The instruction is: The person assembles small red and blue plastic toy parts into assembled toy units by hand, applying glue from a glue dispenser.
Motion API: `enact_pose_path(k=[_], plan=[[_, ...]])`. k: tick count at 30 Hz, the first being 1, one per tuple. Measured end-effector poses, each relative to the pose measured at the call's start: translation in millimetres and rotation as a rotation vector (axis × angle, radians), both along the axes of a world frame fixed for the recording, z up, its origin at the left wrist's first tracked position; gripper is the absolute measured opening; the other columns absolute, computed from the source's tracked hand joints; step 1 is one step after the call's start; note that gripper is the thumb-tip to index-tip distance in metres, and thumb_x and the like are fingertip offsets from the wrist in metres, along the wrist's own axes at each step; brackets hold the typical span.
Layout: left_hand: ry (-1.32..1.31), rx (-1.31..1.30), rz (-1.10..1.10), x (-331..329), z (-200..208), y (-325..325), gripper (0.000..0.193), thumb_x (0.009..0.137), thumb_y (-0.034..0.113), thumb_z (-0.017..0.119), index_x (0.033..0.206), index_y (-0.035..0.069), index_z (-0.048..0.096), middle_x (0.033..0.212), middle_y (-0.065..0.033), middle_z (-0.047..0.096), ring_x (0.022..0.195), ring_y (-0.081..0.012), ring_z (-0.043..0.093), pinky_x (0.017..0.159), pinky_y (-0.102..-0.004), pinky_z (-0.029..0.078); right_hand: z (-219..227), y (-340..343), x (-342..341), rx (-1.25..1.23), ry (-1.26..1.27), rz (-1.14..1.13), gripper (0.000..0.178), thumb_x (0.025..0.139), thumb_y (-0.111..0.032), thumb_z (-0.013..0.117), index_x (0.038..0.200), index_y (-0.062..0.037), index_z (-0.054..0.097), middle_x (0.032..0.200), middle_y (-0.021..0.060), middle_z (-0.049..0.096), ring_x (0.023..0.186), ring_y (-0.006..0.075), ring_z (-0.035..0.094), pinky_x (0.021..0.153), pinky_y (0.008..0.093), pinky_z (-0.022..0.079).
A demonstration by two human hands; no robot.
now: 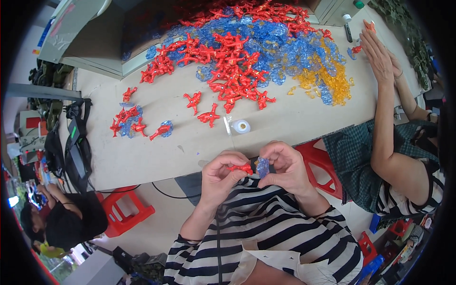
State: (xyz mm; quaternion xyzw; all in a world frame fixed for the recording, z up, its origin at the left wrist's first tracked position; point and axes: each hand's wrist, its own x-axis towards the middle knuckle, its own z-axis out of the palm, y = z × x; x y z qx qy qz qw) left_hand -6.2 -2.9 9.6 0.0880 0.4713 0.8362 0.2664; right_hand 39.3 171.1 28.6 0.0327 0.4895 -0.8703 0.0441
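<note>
**Red figurine (242, 168) beside translucent blue piece (262, 167)**

At the worktop's (164, 164) near edge, the left hand (221, 172) pinches the red figurine, long axis sideways; just to its right, the right hand (288, 169) grips the translucent blue piece between fingertips.

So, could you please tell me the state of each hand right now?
Left hand: closed, holding a red figure.
Right hand: closed, holding a translucent blue piece.

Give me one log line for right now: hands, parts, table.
left hand: holding red figure; right hand: holding blue piece; contact: unclear; table: red figures, blue pieces, yellow pieces, white bottle
</note>
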Motion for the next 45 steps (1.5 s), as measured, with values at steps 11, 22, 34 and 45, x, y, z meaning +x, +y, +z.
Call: enact_pose_path(k=[11, 22, 34, 45], plan=[[0.028, -0.037, 0.059, 4, -2, 1, 0.024, 0.076, -0.010, 0.062, 0.098, -0.002, 0.058, 0.099, -0.0097, 0.055, 0.090, -0.0138, 0.056, 0.079, -0.0248, 0.047, -16, -9, 1, 0.052, 0.073, -0.046, 0.055, 0.055, 0.008, 0.080, 0.101, -0.0028, 0.052, 0.099, 0.0074, 0.051, 0.079, 0.0094, 0.049, 0.067, 0.0224, 0.040], [0.048, -0.093, 0.062, 4, 5, -1, 0.021, 0.077, -0.009, 0.062, 0.097, -0.002, 0.059, 0.097, -0.0098, 0.056, 0.089, -0.0144, 0.057, 0.078, -0.0254, 0.049, -14, -6, 2, 0.166, 0.087, -0.108, 0.025, 0.071, 0.010, 0.066, 0.095, 0.0042, 0.060, 0.096, 0.0108, 0.057, 0.079, 0.0123, 0.054, 0.069, 0.0239, 0.044], [0.462, -0.290, 0.056, -8, 10, -5, 0.018, 0.068, -0.007, 0.068, 0.085, 0.000, 0.066, 0.093, -0.0108, 0.062, 0.085, -0.0197, 0.059, 0.069, -0.0276, 0.051, -9, -6, 1, 0.423, 0.230, -0.103, 0.024, 0.069, 0.006, 0.069, 0.092, 0.0019, 0.063, 0.090, 0.0106, 0.062, 0.074, 0.0126, 0.057, 0.066, 0.0231, 0.045], [0.254, 0.051, 0.030, -8, -12, -3, 0.016, 0.066, -0.004, 0.070, 0.081, 0.001, 0.066, 0.091, -0.0115, 0.063, 0.093, -0.0286, 0.060, 0.075, -0.0357, 0.050, 12, -8, -2, 0.690, 0.428, -0.124, 0.024, 0.063, 0.003, 0.072, 0.086, 0.0010, 0.063, 0.082, 0.0114, 0.063, 0.076, 0.0245, 0.061, 0.069, 0.0310, 0.049]])
